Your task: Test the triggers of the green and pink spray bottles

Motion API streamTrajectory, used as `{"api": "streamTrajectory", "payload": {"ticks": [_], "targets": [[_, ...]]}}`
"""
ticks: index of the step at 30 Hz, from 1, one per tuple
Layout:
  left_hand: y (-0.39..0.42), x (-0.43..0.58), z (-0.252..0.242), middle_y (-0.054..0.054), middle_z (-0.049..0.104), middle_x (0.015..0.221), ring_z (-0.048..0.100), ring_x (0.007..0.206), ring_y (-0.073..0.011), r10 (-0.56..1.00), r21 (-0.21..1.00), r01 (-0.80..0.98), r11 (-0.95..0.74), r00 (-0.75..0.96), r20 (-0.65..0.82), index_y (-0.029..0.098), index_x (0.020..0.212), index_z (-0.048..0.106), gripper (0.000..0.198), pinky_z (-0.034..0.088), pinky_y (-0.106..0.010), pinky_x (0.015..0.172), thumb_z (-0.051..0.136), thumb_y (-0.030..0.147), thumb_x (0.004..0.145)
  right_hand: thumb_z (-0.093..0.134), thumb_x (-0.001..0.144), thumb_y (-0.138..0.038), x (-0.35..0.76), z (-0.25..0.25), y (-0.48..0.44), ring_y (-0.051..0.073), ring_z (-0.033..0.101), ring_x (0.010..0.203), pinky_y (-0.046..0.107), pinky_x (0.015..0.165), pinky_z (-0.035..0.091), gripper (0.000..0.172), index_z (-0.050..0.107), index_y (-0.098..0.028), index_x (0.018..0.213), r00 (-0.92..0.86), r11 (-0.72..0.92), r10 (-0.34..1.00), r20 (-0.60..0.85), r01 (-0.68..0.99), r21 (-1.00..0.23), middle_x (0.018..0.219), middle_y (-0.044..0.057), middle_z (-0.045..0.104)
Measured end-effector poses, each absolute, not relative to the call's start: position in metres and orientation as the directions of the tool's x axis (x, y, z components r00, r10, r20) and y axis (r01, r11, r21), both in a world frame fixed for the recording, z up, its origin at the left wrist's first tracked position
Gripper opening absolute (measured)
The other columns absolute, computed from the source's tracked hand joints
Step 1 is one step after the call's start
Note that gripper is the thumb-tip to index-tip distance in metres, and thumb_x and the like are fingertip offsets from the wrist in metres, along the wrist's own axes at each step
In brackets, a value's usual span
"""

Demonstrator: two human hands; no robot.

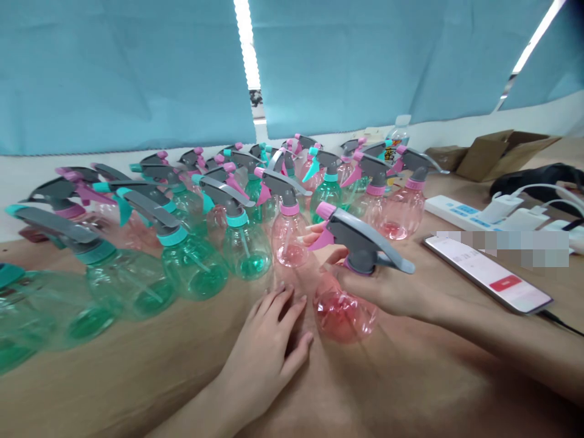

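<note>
In the head view, a clear pink spray bottle with a grey head and pink nozzle stands on the table, front and centre. My right hand is closed around its neck, just below the spray head; some fingers are hidden behind the trigger. To its left, my left hand lies palm down on the table, fingers stretched out and holding nothing. Just beyond the hands are another pink spray bottle and a green spray bottle with a turquoise collar.
Several more green and pink spray bottles crowd the left and back. At right lie a phone with a lit screen and a white power strip with plugs. Behind them are an open cardboard box and a blue curtain.
</note>
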State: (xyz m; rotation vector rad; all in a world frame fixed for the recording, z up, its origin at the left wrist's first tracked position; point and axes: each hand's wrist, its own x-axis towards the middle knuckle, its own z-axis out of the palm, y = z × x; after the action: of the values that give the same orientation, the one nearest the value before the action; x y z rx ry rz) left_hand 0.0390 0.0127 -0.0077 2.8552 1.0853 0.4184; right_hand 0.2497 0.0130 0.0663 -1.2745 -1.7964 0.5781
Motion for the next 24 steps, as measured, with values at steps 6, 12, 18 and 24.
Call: {"api": "streamTrajectory", "payload": {"ticks": [6, 12, 18, 24], "targets": [[0.0128, 0.0396, -0.0076, -0.015, 0.052, 0.136, 0.046, 0.127, -0.033, 0.661, 0.154, 0.643, -0.75, 0.716, 0.226, 0.015, 0.129, 0.053, 0.041, 0.04, -0.054, 0.101, 0.051, 0.033, 0.093, 0.056, 0.072, -0.015, 0.246, 0.0701, 0.0118, 0.018, 0.058, 0.069, 0.031, 0.061, 0.048, 0.012, 0.059, -0.023, 0.08, -0.112, 0.322, 0.945, 0.309, 0.504, -0.802, 0.064, -0.002, 0.055], [0.0123, 0.0394, -0.007, -0.015, 0.052, 0.137, 0.045, 0.127, -0.0326, 0.661, 0.155, 0.644, -0.749, 0.716, 0.222, 0.016, 0.129, 0.053, 0.04, 0.04, -0.054, 0.101, 0.051, 0.033, 0.093, 0.056, 0.072, -0.015, 0.247, 0.0679, 0.0123, 0.018, 0.057, 0.067, 0.033, 0.063, 0.05, 0.016, 0.059, -0.024, 0.085, -0.139, 0.319, 0.948, 0.287, 0.409, -0.855, 0.059, -0.004, 0.05], [0.013, 0.0397, -0.0063, -0.015, 0.053, 0.135, 0.046, 0.126, -0.0333, 0.663, 0.15, 0.647, -0.748, 0.715, 0.22, 0.015, 0.129, 0.054, 0.04, 0.04, -0.054, 0.101, 0.051, 0.032, 0.092, 0.055, 0.071, -0.014, 0.2476, 0.0693, 0.0127, 0.017, 0.058, 0.065, 0.034, 0.065, 0.052, 0.019, 0.059, -0.024, 0.086, -0.17, 0.304, 0.951, 0.259, 0.361, -0.881, 0.062, -0.003, 0.054], [0.0124, 0.0404, -0.0056, -0.016, 0.052, 0.136, 0.045, 0.127, -0.0335, 0.664, 0.151, 0.648, -0.747, 0.718, 0.208, 0.014, 0.129, 0.054, 0.041, 0.039, -0.054, 0.102, 0.051, 0.032, 0.093, 0.057, 0.07, -0.014, 0.2508, 0.0631, 0.0141, 0.017, 0.058, 0.066, 0.033, 0.062, 0.051, 0.014, 0.057, -0.024, 0.079, -0.137, 0.272, 0.962, 0.237, 0.396, -0.877, 0.068, -0.002, 0.059]]}}
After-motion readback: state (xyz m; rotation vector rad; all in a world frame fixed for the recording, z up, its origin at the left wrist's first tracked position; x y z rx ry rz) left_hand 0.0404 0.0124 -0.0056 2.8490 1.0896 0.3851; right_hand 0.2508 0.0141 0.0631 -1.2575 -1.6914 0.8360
